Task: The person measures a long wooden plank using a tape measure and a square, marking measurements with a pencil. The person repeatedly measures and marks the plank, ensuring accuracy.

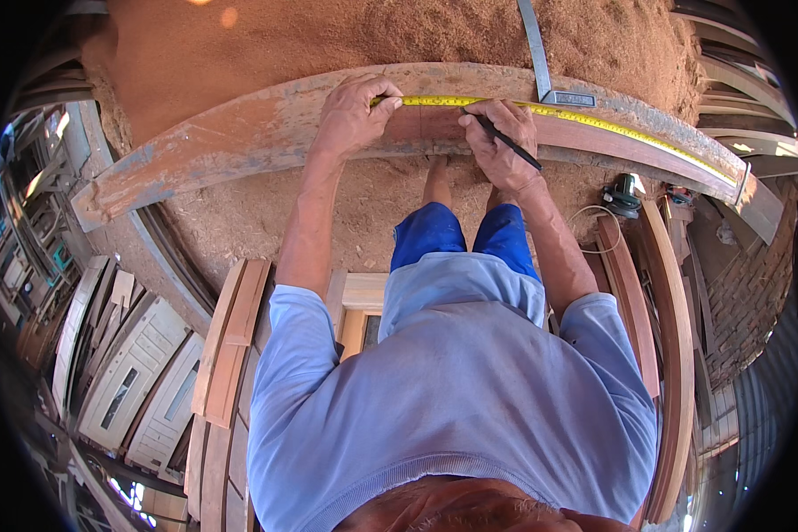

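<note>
While the head view looks straight down, a long wooden plank (266, 133) crosses the upper part of the frame from the left edge to the upper right, its long axis running left to right and bowed by the lens. Along its top edge lies a yellow tape measure (594, 121), stretched lengthwise on the plank from the upper centre toward the right end, where its far tip reaches the plank's end.

At the upper centre the left hand (355, 115) presses down on the plank, fingers curled narrow over the near end of the tape and pinning it to the wood. Just beside it, to the right, the right hand (503, 142) rests on the plank and is closed around a dark pencil (508, 142), which points up and to the left, its tip touching the wood just below the tape.

A metal square (550, 75) sits on the plank's far edge, right of the hands, its blade running up the frame.

Reddish sawdust (372, 35) covers the ground beyond and beneath the plank. Pale door frames (137, 372) lean in a stack at the lower left, and curved timber pieces (669, 355) stand at the right. A green power tool (623, 195) lies on the ground at right, below the plank.
</note>
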Demonstrator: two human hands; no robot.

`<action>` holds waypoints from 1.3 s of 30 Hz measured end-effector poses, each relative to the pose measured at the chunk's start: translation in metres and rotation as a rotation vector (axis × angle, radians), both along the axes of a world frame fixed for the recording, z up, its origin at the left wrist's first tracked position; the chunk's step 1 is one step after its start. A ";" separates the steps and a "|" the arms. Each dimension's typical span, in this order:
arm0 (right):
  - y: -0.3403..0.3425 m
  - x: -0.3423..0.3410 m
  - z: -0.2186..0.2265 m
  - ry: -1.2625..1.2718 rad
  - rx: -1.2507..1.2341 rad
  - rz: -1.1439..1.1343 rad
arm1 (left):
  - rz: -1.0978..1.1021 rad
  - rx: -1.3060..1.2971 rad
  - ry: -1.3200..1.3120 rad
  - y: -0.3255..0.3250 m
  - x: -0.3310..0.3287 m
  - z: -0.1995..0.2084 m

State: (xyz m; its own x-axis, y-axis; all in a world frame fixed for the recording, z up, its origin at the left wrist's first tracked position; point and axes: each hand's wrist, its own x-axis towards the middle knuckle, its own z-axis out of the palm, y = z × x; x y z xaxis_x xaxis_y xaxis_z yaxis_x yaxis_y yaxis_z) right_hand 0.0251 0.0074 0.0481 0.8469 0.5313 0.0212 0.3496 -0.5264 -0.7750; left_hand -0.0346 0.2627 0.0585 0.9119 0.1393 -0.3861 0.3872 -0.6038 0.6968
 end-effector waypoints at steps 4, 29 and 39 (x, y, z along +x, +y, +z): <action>0.000 0.000 -0.001 -0.003 0.005 0.000 | -0.013 0.018 -0.032 0.000 0.000 -0.001; 0.002 0.002 0.008 0.028 -0.043 -0.010 | -0.034 0.023 -0.057 0.001 0.000 -0.003; -0.002 0.001 0.002 0.059 0.042 0.002 | -0.023 0.018 -0.024 0.000 0.000 -0.001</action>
State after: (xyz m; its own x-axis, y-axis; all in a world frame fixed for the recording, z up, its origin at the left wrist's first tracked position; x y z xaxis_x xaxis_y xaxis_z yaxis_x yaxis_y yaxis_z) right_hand 0.0266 0.0056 0.0497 0.8463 0.5326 -0.0067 0.3034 -0.4924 -0.8158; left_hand -0.0346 0.2632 0.0575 0.9239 0.1247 -0.3616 0.3563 -0.6246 0.6949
